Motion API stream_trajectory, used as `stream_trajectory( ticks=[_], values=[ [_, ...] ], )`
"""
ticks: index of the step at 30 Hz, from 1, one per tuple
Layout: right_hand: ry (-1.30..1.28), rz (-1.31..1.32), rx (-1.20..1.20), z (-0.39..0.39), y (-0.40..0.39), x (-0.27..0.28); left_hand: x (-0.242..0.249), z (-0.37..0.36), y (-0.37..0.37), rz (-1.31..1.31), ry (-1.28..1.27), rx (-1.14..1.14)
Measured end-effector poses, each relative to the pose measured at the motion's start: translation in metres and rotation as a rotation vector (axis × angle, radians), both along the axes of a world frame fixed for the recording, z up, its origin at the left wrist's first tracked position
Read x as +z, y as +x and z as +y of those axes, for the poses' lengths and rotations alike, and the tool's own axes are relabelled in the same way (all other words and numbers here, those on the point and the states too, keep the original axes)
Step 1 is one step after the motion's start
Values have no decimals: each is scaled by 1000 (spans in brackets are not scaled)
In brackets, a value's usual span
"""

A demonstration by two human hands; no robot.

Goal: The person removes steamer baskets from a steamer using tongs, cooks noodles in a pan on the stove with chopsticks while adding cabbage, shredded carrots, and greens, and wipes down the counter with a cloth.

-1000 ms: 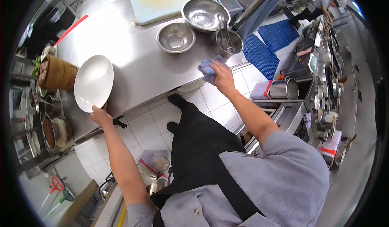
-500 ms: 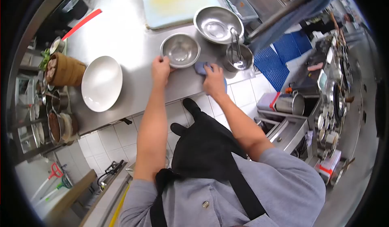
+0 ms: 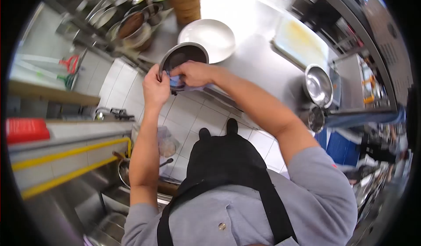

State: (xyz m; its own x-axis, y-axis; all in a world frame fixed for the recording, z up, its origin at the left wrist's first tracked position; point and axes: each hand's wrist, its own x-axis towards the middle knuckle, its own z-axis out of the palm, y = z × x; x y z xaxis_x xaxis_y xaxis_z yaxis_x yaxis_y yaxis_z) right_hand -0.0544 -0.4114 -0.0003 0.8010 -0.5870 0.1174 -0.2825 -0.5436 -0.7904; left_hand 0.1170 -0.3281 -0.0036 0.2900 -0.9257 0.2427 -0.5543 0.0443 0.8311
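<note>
My left hand grips the rim of a metal bowl, which is tilted with its inside in view, beyond the counter's front edge. Inside the bowl, my right hand presses a bluish cloth near the rim on the left hand's side. Just behind the bowl lies a white oval plate on the steel counter, partly covered by the bowl in this view.
A bamboo steamer stands behind the plate. To the right are a stained cutting board, a larger metal bowl and a metal pot. Yellow pipes and a steel sink are at the lower left.
The view has turned left. The bowl has been lifted off the counter and tilted, and my right hand has moved with the cloth from the counter into it.
</note>
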Motion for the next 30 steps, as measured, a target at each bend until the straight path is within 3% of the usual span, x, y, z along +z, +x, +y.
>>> stream_trajectory(
  ticks=[2,3,4,6,7,9,10,14,16,17,19,21,22,23,25,27,28,29,30],
  values=[
    [-168,503,389,5,35,56,15,17,41,-3,-13,103],
    [-338,776,366,13,54,72,30,27,61,-43,43,213],
    [-425,759,273,18,57,86,40,37,80,-80,98,323],
    [-759,451,51,23,69,103,36,54,116,-20,102,391],
    [-770,440,82,28,87,96,35,62,123,22,117,349],
    [-1174,-198,181,28,118,67,36,67,128,74,159,247],
    [-1188,-198,188,23,127,53,41,68,127,78,144,252],
    [-1021,-39,-78,44,165,8,70,80,115,64,14,323],
    [-440,33,-243,65,183,-9,51,78,117,-53,-92,348],
    [-172,-7,-151,65,187,-12,37,78,119,23,-212,357],
    [354,32,16,70,172,5,21,82,134,50,-207,400],
    [362,120,363,71,137,-24,5,88,157,14,-156,517],
    [427,294,323,87,108,-14,-3,83,174,-50,-131,561],
    [495,210,298,98,77,-48,-10,82,187,17,-122,587],
    [638,217,-21,114,1,-72,-2,87,193,587,-194,494],
    [870,5,-570,122,-81,-84,-2,105,199,733,-212,408],
    [850,-101,-974,128,-111,-48,-7,115,199,797,-192,395],
    [818,-103,-1100,113,-160,-76,-11,128,201,859,-177,391],
    [619,27,-1208,115,-186,-26,-24,142,206,887,-161,368]
  ],
)
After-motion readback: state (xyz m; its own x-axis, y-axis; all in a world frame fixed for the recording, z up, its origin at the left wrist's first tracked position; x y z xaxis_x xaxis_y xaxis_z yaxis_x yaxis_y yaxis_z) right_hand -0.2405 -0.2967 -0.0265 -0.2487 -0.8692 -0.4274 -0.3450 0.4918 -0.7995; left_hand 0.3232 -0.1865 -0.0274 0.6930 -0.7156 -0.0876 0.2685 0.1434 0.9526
